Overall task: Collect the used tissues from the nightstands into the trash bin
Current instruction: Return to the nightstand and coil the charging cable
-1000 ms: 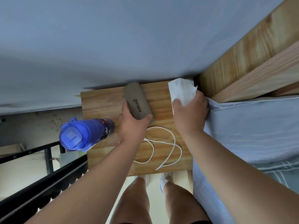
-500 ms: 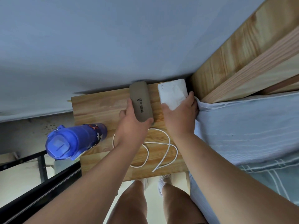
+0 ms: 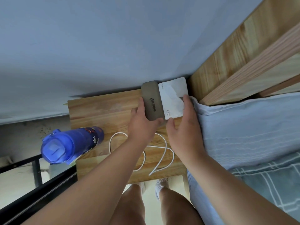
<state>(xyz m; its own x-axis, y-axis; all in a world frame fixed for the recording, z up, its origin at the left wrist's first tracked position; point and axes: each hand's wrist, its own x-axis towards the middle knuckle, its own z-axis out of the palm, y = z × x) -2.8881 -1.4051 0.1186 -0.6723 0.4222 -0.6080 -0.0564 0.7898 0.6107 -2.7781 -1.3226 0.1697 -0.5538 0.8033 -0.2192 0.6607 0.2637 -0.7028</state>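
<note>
Two hands work at the back edge of the wooden bench [image 3: 103,111], close to the blue wall [image 3: 113,38]. The left hand [image 3: 142,125] grips a grey-brown case [image 3: 151,103], thumb along its left side and fingers wrapped under its near end. Touching the case on the right lies a flat white pack [image 3: 167,109] with small print on it. The right hand [image 3: 183,127] holds this pack, thumb at its near corner and fingers curled over its right edge. A crinkled white tissue [image 3: 176,99] lies across the top of the pack, partly under those fingers. A white cable [image 3: 162,153] loops over the near part of the bench, passing beneath both wrists. A blue bottle [image 3: 73,145] stands at the left edge, well apart from the case. The bed [image 3: 243,127] with its pale sheet sits just beside the bench on the right, under a wooden headboard [image 3: 235,65].
</note>
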